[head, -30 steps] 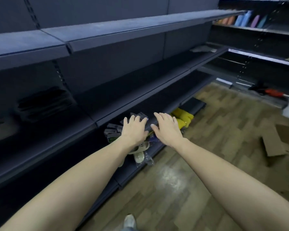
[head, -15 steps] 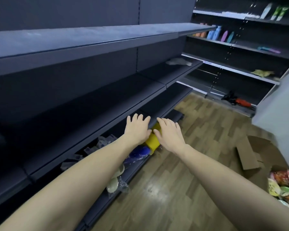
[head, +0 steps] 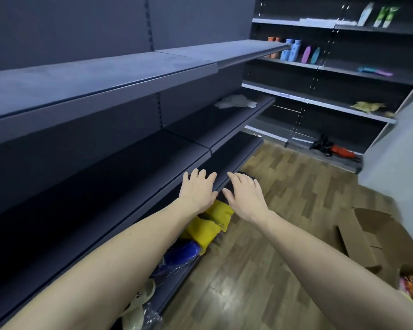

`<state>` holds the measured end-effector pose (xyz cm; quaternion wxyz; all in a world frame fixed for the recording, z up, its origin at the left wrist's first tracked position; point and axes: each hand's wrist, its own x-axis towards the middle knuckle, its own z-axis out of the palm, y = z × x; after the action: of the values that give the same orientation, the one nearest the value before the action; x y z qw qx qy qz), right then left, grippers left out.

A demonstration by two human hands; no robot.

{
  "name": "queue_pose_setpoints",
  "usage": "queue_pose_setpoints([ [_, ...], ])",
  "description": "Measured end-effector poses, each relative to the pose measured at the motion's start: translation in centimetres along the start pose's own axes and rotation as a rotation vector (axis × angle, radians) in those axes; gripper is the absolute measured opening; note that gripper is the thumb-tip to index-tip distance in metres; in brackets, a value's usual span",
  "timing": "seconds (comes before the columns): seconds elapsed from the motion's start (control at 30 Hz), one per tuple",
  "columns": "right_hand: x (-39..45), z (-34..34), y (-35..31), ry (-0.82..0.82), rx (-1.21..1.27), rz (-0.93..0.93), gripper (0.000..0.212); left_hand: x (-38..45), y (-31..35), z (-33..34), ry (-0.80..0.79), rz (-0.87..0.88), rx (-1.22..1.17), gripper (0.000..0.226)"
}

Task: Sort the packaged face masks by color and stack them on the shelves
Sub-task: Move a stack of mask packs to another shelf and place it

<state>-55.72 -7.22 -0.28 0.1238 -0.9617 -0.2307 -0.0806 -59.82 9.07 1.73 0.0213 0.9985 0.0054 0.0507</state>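
A shop: long dark gondola shelves (head: 129, 77), toiletry bottles (head: 290, 50) displayed.

Yellow packaged face masks (head: 209, 226): several glossy packs lying overlapped on the dark bottom shelf (head: 177, 285), near its front edge. Blue packaged face mask (head: 180, 254): clear-wrapped (wrap crinkled), lying just beside the yellow ones, touching them

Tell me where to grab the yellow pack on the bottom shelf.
Probably take the yellow pack by its aisle-side end, coming from the open floor side: that end shows past the bottom shelf edge, while the shelf above and the left hand cover the rest.
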Motion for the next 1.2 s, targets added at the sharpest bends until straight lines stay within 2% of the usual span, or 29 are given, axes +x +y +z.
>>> queue_pose_setpoints([
  [0.33, 12.9, -1.2, 20.6, -0.056, -0.034, 0.001, 0.057, 20.0, 11.9, 3.0, -0.023, -0.050, -0.048, 0.062],
  [0.5, 19.7, -1.6, 26.8, -0.061, -0.028, 0.004, 0.057, 28.5, 15.2, 4.0, -0.020, -0.054, -0.062, 0.063],
  [0.97, 44.1, 2.3, 38.7, -0.110, -0.046, -0.011, 0.059, 56.9, 14.9, 8.6, -0.031, -0.035, -0.106, 0.061],
  [1.2, 55.5, 4.8, 41.6, -0.135, 0.000, -0.067, 0.059, 67.0, 12.4, 10.4, -0.081, -0.129, -0.124, 0.059],
])
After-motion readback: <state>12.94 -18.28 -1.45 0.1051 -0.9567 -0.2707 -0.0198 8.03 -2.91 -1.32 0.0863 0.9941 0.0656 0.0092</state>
